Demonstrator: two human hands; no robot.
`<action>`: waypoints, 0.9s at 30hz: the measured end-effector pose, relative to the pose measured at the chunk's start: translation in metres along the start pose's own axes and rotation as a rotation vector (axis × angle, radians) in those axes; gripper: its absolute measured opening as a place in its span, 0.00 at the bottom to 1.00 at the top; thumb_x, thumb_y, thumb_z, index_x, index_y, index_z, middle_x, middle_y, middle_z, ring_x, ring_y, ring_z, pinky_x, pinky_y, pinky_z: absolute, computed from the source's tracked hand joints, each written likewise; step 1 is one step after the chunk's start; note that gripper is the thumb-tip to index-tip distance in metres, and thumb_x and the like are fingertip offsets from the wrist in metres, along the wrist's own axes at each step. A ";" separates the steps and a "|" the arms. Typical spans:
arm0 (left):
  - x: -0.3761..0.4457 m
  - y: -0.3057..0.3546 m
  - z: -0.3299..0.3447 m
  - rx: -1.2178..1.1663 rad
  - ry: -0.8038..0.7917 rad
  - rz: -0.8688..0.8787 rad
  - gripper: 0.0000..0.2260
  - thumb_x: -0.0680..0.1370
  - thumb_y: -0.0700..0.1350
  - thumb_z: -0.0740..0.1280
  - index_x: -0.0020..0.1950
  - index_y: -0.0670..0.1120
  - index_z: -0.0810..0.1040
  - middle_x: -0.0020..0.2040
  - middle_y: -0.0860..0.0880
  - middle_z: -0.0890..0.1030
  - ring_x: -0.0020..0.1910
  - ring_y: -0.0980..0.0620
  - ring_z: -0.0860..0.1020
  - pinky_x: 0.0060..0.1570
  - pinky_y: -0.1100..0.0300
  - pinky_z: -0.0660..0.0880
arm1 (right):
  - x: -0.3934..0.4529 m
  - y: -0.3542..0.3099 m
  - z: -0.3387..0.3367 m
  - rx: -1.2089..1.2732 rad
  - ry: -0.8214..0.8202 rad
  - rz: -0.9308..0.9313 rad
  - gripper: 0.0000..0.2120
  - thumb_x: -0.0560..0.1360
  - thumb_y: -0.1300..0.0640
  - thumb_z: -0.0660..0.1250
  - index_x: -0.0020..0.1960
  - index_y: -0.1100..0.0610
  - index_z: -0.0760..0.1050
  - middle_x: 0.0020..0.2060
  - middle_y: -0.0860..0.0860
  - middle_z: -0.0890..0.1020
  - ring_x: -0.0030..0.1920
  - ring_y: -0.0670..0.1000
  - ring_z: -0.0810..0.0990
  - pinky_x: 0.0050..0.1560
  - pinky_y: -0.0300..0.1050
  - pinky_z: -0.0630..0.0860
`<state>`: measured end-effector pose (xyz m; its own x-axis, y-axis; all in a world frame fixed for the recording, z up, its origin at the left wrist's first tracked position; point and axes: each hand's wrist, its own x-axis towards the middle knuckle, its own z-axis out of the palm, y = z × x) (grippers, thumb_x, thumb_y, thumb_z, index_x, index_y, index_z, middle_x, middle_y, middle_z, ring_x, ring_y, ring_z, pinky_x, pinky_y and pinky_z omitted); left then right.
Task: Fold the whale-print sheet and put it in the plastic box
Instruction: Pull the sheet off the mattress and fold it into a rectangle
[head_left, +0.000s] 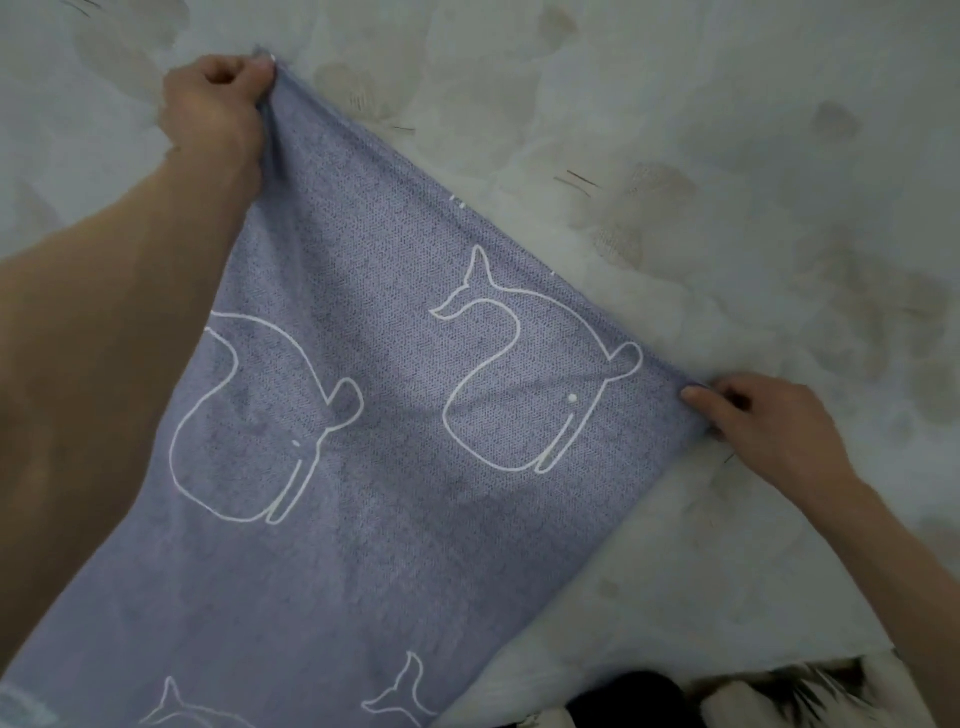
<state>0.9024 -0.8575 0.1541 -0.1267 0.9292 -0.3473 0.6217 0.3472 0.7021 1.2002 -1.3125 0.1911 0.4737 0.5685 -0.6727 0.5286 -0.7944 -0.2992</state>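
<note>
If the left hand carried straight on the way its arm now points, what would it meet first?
The left hand, gripping a corner of the whale-print sheet, points up the frame. Only the pale leaf-patterned bedding shows ahead, so probably that; its height above the bedding is unclear.

I see a bed (727, 156) covered with a pale cloth that has faded brown leaf shapes. On it lies the whale-print sheet (395, 415), blue-grey with white whale outlines, spread flat from top left toward the bottom.
</note>
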 end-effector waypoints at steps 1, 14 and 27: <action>0.000 -0.002 0.002 0.027 0.021 0.022 0.08 0.73 0.57 0.75 0.38 0.56 0.82 0.38 0.60 0.83 0.38 0.67 0.80 0.54 0.63 0.80 | -0.001 0.000 0.002 0.018 0.030 0.018 0.19 0.76 0.41 0.70 0.32 0.53 0.76 0.29 0.48 0.81 0.34 0.47 0.79 0.35 0.41 0.70; -0.243 -0.086 0.001 0.583 0.020 0.341 0.31 0.86 0.62 0.46 0.84 0.47 0.48 0.85 0.47 0.46 0.83 0.48 0.42 0.80 0.39 0.41 | -0.013 -0.105 0.017 -0.144 0.236 -0.197 0.21 0.79 0.51 0.68 0.66 0.62 0.73 0.58 0.63 0.79 0.57 0.66 0.75 0.55 0.61 0.73; -0.264 -0.155 -0.005 0.609 -0.100 0.335 0.27 0.86 0.62 0.44 0.84 0.55 0.49 0.85 0.54 0.49 0.83 0.54 0.43 0.82 0.46 0.44 | 0.122 -0.291 0.035 -0.114 0.114 -0.435 0.11 0.80 0.48 0.65 0.54 0.56 0.76 0.47 0.55 0.80 0.49 0.58 0.77 0.46 0.47 0.68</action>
<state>0.8358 -1.1557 0.1400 0.2009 0.9474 -0.2490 0.9409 -0.1159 0.3181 1.0793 -1.0202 0.1724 0.2621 0.8688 -0.4202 0.7663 -0.4520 -0.4566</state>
